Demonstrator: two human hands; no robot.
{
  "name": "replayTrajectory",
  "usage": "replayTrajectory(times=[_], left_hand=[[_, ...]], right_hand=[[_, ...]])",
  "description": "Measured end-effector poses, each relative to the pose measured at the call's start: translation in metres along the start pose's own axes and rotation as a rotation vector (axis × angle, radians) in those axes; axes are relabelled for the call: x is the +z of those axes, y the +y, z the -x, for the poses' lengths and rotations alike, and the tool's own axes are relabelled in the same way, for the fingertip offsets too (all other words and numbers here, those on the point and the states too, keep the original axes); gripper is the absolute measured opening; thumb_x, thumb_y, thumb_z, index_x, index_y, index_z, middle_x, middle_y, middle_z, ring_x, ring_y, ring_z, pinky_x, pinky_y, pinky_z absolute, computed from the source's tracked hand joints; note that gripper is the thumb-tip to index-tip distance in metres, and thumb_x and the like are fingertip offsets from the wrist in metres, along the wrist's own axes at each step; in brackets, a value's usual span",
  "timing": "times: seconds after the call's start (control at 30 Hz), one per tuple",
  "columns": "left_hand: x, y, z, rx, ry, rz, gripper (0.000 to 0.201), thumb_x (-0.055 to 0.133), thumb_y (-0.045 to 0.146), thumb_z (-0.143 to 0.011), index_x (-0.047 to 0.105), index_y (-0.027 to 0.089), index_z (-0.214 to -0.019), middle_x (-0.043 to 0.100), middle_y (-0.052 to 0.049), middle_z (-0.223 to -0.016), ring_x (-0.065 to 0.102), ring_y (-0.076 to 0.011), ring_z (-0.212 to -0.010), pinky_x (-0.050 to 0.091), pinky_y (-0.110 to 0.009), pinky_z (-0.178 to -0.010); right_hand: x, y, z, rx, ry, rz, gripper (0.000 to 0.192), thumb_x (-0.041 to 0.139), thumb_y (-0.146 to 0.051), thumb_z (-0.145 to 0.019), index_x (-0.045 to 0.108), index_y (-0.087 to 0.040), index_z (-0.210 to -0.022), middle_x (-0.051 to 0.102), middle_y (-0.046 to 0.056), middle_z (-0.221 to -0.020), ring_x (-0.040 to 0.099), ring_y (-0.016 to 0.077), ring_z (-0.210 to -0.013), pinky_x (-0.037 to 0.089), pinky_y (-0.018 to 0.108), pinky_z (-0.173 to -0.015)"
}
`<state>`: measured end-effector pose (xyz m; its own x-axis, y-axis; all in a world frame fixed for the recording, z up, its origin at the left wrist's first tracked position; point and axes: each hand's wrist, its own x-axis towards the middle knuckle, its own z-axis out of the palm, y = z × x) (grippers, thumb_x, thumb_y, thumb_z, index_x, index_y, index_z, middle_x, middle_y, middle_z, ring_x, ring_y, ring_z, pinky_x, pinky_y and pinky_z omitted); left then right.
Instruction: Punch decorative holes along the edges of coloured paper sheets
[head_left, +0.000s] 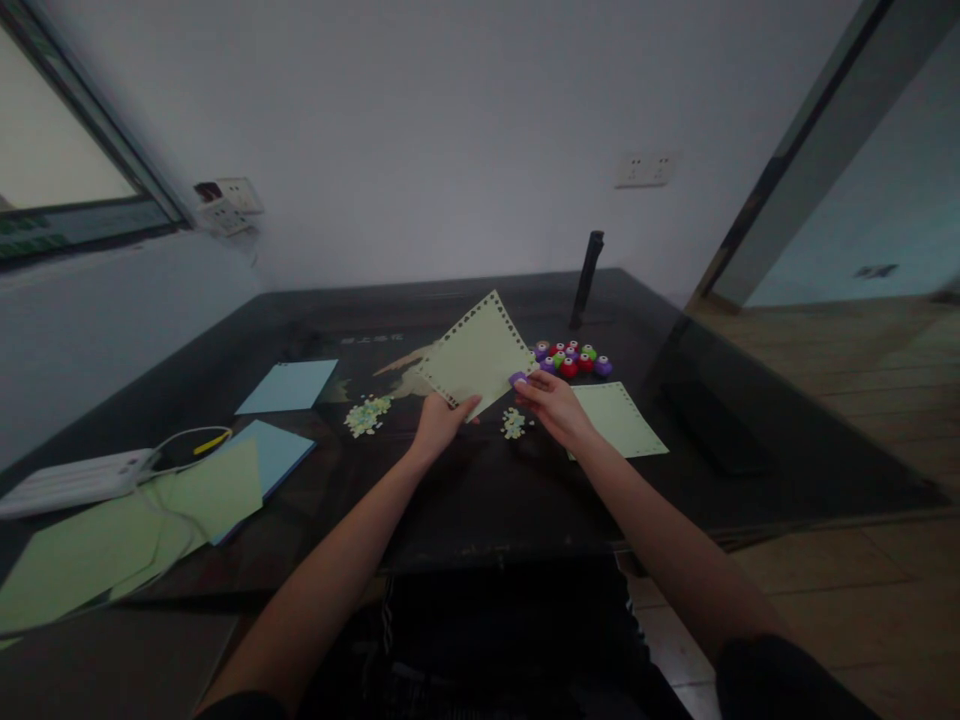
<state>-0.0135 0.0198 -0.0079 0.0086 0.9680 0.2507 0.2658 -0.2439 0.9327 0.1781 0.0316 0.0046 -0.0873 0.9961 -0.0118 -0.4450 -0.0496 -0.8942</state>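
Note:
My left hand (441, 420) pinches the lower corner of a pale green paper sheet (477, 352), holding it tilted above the dark table (480, 500). The sheet has punched holes along its edges. My right hand (553, 402) grips a small purple hole punch (518, 379) clamped on the sheet's right edge. A little pile of paper bits (514, 424) lies under the hands, and a bigger pile (367, 413) lies to the left.
Several coloured punches (571, 358) cluster behind my right hand, with another punched green sheet (619, 420) beside it. Blue sheets (289, 386) and green sheets (112, 540) lie at the left near a white power strip (71, 480). A black post (586, 279) stands at the back.

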Motion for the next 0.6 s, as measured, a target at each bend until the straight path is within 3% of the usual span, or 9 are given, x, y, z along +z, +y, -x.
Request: replayTrajectory(times=[0.17, 0.33, 0.5, 0.6], left_hand=[[-0.0027, -0.0035, -0.0022, 0.046, -0.017, -0.043, 0.024, 0.064, 0.032, -0.073, 0.066, 0.012, -0.086, 0.068, -0.004, -0.065, 0.061, -0.0163, -0.056, 0.048, -0.025, -0.057], [-0.0037, -0.0011, -0.0023, 0.027, -0.018, -0.016, 0.03, 0.065, 0.034, -0.071, 0.065, 0.011, -0.091, 0.07, -0.005, -0.082, 0.06, -0.0141, -0.055, 0.049, -0.025, -0.053], [-0.0069, -0.0029, -0.0031, 0.087, -0.018, -0.139, 0.025, 0.063, 0.034, -0.074, 0.066, 0.012, -0.084, 0.068, -0.003, -0.067, 0.06, -0.0145, -0.054, 0.05, -0.027, -0.061], [-0.0081, -0.003, -0.0043, 0.139, -0.015, -0.173, 0.026, 0.062, 0.034, -0.075, 0.067, 0.013, -0.09, 0.071, -0.006, -0.084, 0.063, -0.0156, -0.063, 0.052, -0.03, -0.069]], right_hand=[[0.004, -0.0048, 0.006, -0.004, -0.029, 0.049, 0.032, 0.081, -0.028, -0.054, 0.054, -0.018, -0.068, 0.055, -0.005, -0.066, 0.055, 0.0087, -0.059, 0.046, 0.023, -0.058], [0.006, -0.004, 0.0077, -0.011, -0.044, 0.003, 0.034, 0.082, -0.028, -0.052, 0.054, -0.018, -0.068, 0.056, -0.005, -0.068, 0.056, 0.0088, -0.061, 0.049, 0.026, -0.065], [0.0062, -0.0014, 0.0067, -0.01, -0.031, -0.015, 0.032, 0.083, -0.026, -0.051, 0.059, -0.019, -0.072, 0.06, -0.002, -0.073, 0.057, 0.0099, -0.065, 0.05, 0.027, -0.066], [0.0066, -0.0017, 0.0069, -0.006, -0.019, -0.015, 0.032, 0.083, -0.025, -0.05, 0.06, -0.019, -0.071, 0.061, -0.001, -0.075, 0.057, 0.0103, -0.067, 0.05, 0.027, -0.066]])
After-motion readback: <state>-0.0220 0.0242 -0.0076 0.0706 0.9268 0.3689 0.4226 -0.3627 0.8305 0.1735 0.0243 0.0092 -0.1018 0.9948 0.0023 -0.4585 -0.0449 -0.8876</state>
